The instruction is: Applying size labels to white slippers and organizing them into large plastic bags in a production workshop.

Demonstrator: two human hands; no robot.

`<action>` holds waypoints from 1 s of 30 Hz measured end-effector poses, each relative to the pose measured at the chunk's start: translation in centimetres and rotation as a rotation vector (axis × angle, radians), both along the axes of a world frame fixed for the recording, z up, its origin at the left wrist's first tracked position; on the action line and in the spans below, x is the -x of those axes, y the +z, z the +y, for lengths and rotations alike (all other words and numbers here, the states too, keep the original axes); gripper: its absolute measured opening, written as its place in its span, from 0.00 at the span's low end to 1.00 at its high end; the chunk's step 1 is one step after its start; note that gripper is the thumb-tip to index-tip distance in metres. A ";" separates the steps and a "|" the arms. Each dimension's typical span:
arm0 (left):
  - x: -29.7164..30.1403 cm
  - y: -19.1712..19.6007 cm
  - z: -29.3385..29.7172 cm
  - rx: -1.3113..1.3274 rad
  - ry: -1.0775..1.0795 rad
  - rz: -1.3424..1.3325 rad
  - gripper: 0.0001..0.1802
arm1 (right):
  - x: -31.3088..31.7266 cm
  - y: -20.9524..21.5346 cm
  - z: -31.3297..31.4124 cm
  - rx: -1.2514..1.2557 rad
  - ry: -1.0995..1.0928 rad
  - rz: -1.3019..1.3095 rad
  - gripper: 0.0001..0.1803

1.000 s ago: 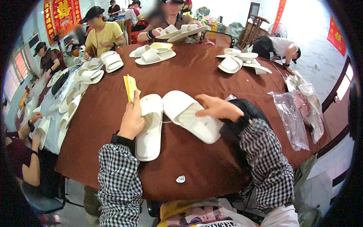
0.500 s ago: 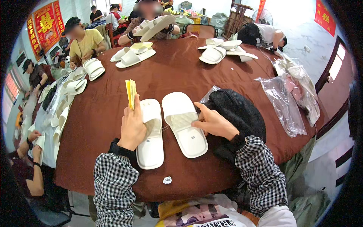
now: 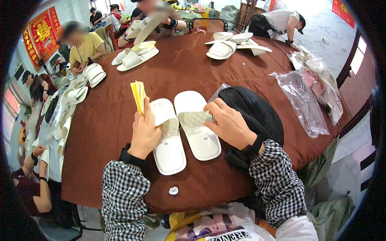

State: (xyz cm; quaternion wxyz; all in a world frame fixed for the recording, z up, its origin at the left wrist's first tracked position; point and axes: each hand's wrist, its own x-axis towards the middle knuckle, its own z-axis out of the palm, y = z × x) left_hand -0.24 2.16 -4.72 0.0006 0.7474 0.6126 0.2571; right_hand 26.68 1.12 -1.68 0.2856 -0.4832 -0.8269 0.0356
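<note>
Two white slide slippers lie side by side before me on a brown cloth-covered table (image 3: 120, 168), toes pointing away. My left hand (image 3: 144, 130) is at the outer side of the left slipper (image 3: 170, 156), its thumb by the strap. A folded stack of yellow paper (image 3: 138, 96) stands up from between its fingers. My right hand (image 3: 232, 123) pinches the outer edge of the strap on the right slipper (image 3: 205, 146), and the strap's quilted inside shows. A small white round tag (image 3: 173, 190) rests on the cloth nearer to me.
A black mesh bag (image 3: 255, 114) lies beside my right hand. Clear plastic bags (image 3: 301, 104) are on the right. More white slippers sit at the far left (image 3: 138, 58), far right (image 3: 223, 49) and along the left side (image 3: 76, 94). Several people work around the table.
My right hand has gone from a stretched forefinger to pinching the right slipper's strap, now pulled up. The left slipper has shifted right, closer to the other, with my left hand still at it.
</note>
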 end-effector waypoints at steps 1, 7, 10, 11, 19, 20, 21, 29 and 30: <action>0.3 0.0 -0.2 0.026 -0.050 -0.088 0.51 | -0.2 0.3 0.0 0.113 0.104 0.038 0.14; 2.7 1.1 -0.4 0.119 -0.210 -0.298 0.54 | -0.9 0.3 -0.3 0.254 0.349 0.004 0.06; 3.5 1.7 -0.3 0.233 -0.269 -0.346 0.54 | -0.9 0.0 -0.2 0.239 0.325 -0.016 0.06; 3.8 1.9 -0.3 0.271 -0.275 -0.380 0.54 | -0.8 -0.1 -0.3 0.235 0.310 -0.034 0.06; 4.2 2.4 -0.3 0.322 -0.269 -0.464 0.53 | 0.3 -0.1 -1.4 0.101 0.222 -0.183 0.06; 4.2 2.4 -0.4 0.327 -0.272 -0.474 0.53 | 0.4 -0.1 -1.4 0.055 0.226 -0.209 0.06; 4.2 2.4 -0.4 0.333 -0.276 -0.482 0.53 | 0.5 -0.2 -1.4 0.009 0.228 -0.234 0.06; 4.2 2.2 -0.2 0.309 -0.281 -0.468 0.53 | 0.2 -0.4 -1.1 -0.060 0.280 -0.293 0.07; 4.2 2.1 -0.1 0.309 -0.284 -0.474 0.53 | 0.2 -0.4 -1.1 -0.064 0.285 -0.282 0.07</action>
